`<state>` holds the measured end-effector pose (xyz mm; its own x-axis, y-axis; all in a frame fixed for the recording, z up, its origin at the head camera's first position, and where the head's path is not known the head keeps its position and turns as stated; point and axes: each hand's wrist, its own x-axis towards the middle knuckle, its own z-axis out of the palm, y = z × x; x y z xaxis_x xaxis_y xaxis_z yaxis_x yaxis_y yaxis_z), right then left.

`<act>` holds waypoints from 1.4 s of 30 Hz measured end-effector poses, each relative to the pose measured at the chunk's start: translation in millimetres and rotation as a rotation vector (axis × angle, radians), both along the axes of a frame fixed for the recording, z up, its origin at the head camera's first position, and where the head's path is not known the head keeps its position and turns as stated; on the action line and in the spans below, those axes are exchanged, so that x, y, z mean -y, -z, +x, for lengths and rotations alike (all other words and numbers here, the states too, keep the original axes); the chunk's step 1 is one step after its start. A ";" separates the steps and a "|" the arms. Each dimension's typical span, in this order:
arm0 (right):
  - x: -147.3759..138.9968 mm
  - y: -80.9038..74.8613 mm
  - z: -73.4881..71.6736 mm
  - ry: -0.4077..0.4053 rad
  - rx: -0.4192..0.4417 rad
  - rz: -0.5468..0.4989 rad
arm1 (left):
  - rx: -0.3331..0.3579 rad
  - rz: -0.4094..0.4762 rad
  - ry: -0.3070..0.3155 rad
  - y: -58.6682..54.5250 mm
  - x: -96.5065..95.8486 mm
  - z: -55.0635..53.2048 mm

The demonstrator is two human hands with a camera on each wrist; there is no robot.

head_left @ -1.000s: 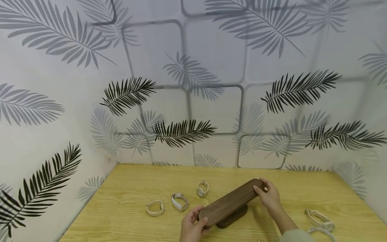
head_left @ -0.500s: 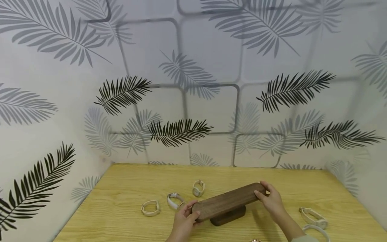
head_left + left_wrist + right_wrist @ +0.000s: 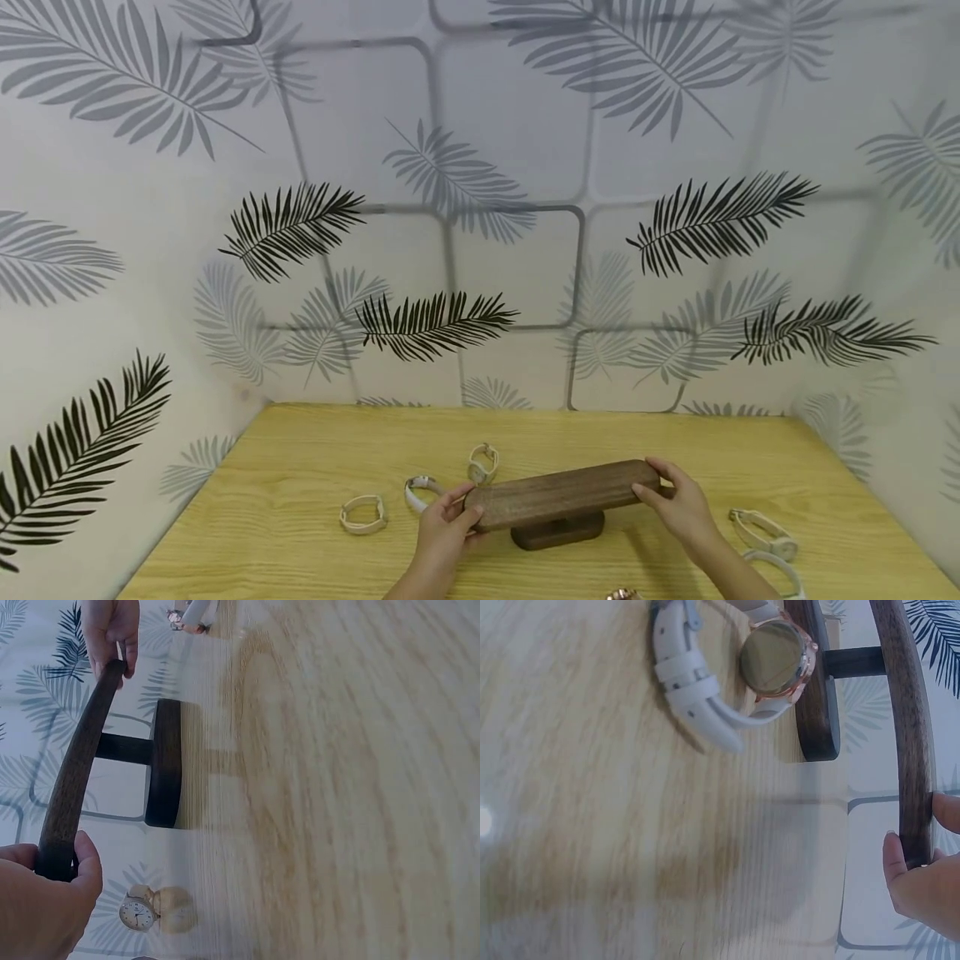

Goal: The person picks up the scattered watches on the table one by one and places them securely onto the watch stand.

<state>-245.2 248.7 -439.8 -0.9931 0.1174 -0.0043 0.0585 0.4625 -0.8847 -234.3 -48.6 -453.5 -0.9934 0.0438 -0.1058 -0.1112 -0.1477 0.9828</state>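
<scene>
A dark brown wooden display stand [image 3: 562, 497] has a long rounded top bar, a short post and an oblong base [image 3: 166, 765]. My left hand [image 3: 441, 530] pinches the bar's left end, thumb in front and fingers behind. At the opposite end, my right hand [image 3: 681, 502] pinches the bar between thumb and fingers. The base appears to rest on the wooden table [image 3: 300, 450]. A white-strapped watch [image 3: 778, 666] with a rose-gold case lies near the stand's base in the right wrist view. Part of each hand is outside its wrist view.
Left of the stand lie a cream watch [image 3: 363, 515], a white watch [image 3: 417, 495] partly behind my left hand, and a pale watch [image 3: 480, 472]. Another watch [image 3: 765, 533] and a white band [image 3: 780, 567] lie at the right. A patterned wall [image 3: 517, 367] rises behind the table.
The stand has turned clockwise, from a steep slant to nearly parallel with the table's back edge. Both hands kept hold of its ends. The head view has shifted slightly.
</scene>
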 end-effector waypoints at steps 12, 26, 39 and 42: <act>-6.5 1.0 6.9 0.030 0.002 0.038 | -0.054 -0.067 -0.005 1.3 -4.2 -16.2; -13.4 3.8 16.9 0.061 0.006 0.108 | -0.087 -0.119 0.064 -0.3 -7.9 -30.2; -17.3 8.9 18.4 0.069 -0.011 0.161 | -0.100 -0.132 0.048 1.9 -10.5 -32.6; -18.1 6.9 17.5 0.029 -0.076 0.256 | -0.108 -0.162 0.015 -0.8 -10.4 -32.4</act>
